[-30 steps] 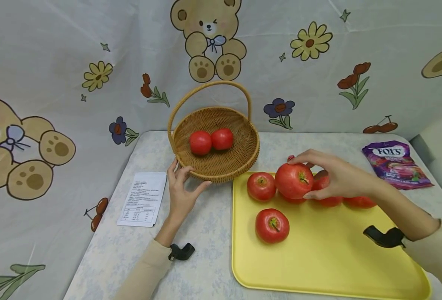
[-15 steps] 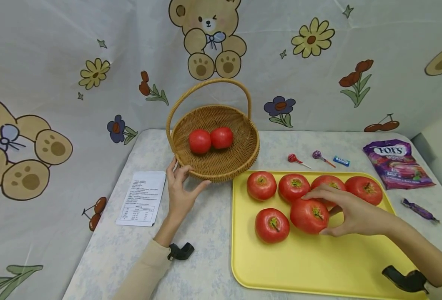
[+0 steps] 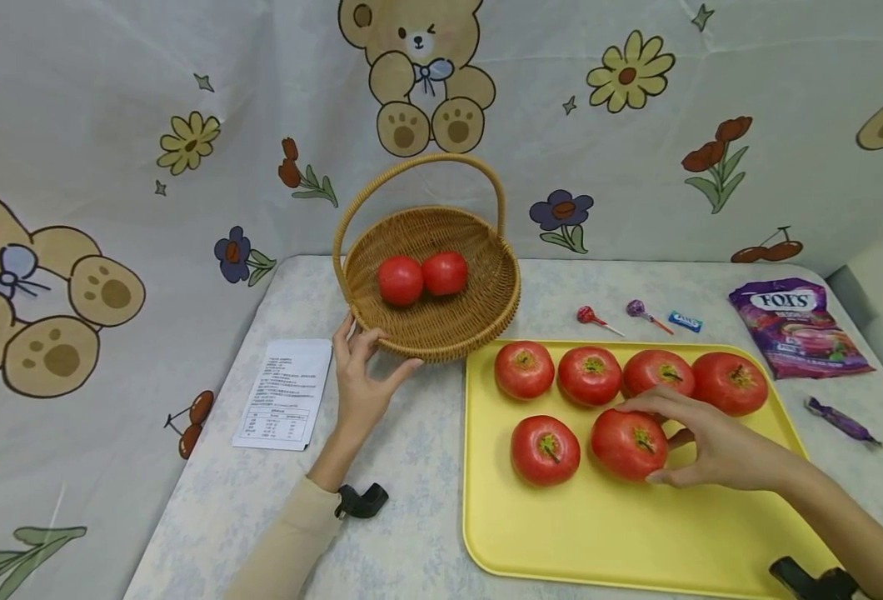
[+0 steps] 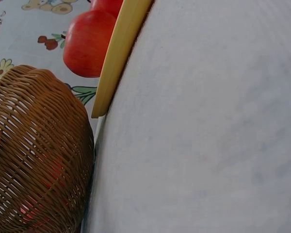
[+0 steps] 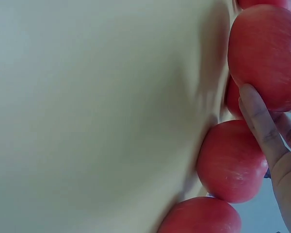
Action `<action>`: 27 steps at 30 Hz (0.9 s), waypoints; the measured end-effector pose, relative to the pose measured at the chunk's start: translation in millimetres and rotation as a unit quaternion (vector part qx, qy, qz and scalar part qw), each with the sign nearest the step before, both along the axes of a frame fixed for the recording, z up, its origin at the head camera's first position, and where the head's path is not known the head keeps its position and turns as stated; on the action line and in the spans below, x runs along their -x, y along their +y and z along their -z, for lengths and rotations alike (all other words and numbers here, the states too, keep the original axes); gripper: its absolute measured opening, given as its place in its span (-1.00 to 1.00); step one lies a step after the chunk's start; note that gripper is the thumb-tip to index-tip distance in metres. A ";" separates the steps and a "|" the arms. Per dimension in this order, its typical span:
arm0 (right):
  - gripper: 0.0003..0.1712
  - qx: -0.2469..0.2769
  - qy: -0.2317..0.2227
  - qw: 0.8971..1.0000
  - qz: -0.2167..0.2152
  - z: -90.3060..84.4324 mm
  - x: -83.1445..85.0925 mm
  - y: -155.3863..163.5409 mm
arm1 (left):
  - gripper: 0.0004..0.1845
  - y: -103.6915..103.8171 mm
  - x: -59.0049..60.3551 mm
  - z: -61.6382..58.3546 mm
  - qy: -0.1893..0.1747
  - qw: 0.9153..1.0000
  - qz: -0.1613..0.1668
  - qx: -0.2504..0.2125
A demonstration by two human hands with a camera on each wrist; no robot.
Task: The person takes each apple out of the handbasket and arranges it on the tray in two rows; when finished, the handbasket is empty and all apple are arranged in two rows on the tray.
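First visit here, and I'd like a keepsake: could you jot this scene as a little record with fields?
Left hand: touching the basket
Inside basket: two red fruits
Right hand: holding one red fruit
Yellow tray: five other red fruits
Beyond the tray: red lollipop, purple lollipop, blue sweet
Table, left: printed white sheet
Table, right: purple bag, wrapped sweet

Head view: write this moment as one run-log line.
left hand: touches wicker basket; right hand: holds red apple; basket: two apples; yellow tray: five other apples
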State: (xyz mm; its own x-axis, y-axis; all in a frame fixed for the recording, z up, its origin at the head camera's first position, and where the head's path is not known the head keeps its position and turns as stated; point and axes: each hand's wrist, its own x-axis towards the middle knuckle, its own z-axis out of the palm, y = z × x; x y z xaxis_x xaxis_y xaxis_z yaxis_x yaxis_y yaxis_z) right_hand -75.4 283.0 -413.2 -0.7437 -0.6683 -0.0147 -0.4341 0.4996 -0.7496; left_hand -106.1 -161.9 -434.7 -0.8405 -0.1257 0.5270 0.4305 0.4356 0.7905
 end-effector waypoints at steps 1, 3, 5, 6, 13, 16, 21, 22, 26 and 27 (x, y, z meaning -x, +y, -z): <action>-0.17 -0.001 0.000 1.000 0.001 0.7 0.0 -0.1 | -0.46 -0.2 -0.1 0.2 -0.001 1.000 0.000 -0.001; -0.17 -0.004 -0.001 1.000 0.003 1.8 0.4 -0.1 | -0.45 -0.4 -0.2 0.5 -0.003 1.000 0.001 -0.002; -0.17 -0.007 0.000 1.000 0.006 2.5 0.8 -0.5 | -0.45 -0.4 -0.2 0.5 -0.003 1.000 0.001 -0.003; -0.17 -0.010 0.001 1.000 0.006 2.8 0.9 -0.6 | -0.45 -0.2 -0.3 0.5 -0.003 1.000 0.002 -0.003; -0.20 -0.022 0.002 1.000 -0.006 4.1 -0.1 -3.0 | -0.46 1.1 -0.5 -0.2 -0.004 1.000 0.002 -0.001; -0.20 -0.025 0.009 1.000 -0.005 4.4 -2.0 -4.5 | -0.46 1.3 -0.6 -0.2 -0.005 1.000 0.001 0.002; -0.20 -0.054 0.057 0.997 0.005 3.5 -6.3 -7.5 | -0.46 1.7 -0.7 -0.5 -0.005 1.000 0.000 0.001; -0.20 -0.063 0.067 0.996 0.008 3.1 -7.1 -8.2 | -0.46 1.7 -0.6 -0.8 -0.005 1.000 0.001 0.000; -0.17 -0.100 0.082 0.991 0.019 -0.6 -9.7 -10.5 | -0.46 1.1 -1.0 -2.0 -0.004 1.000 0.002 -0.001; -0.16 -0.110 0.082 0.990 0.020 -2.4 -10.3 -11.2 | -0.46 1.0 -1.2 -2.2 -0.005 1.000 0.002 -0.001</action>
State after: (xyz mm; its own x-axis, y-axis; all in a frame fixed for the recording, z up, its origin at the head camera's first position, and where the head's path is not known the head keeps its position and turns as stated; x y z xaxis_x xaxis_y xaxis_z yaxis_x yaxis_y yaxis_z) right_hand -65.1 271.8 -410.8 -0.7736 -0.6328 -0.0333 -0.5181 0.6619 -0.5418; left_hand -104.9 -160.9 -432.4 -0.8463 -0.1231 0.5184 0.4244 0.4325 0.7955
